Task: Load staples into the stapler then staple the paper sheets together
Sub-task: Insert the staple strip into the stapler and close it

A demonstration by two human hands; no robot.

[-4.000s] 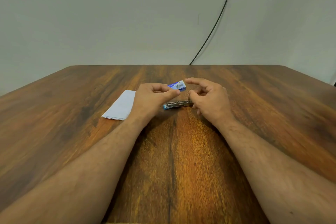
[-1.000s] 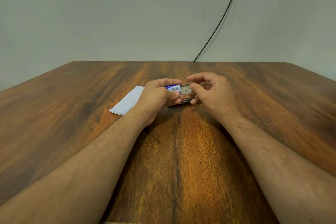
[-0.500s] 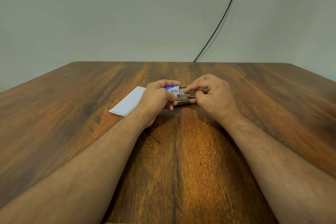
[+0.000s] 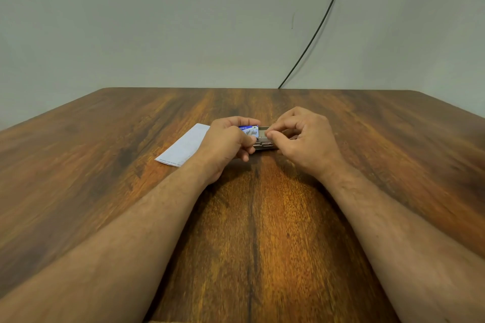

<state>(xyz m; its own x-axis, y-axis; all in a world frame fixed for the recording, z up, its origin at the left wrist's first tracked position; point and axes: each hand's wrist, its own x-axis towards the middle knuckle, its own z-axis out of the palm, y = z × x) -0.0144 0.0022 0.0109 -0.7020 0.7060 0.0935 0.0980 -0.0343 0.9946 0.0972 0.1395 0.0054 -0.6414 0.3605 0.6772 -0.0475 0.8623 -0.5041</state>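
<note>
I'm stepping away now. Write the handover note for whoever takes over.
Left hand: holds the blue staple box above the table.
Right hand: fingers pinch at the box's slid-out tray.
Stapler: lies under both hands, mostly hidden.
Paper sheets: flat on the table, left of the hands.
Done: box opened.
Left: load staples, staple the sheets.

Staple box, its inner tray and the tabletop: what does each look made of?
Staple box: printed card by the look, glossy blue and white sleeve with lettering. Inner tray: seemingly plain unprinted card, dull grey-beige. Tabletop: wood or a wood-look laminate, with streaky brown-orange grain and a soft sheen; which one cannot be told.
</note>
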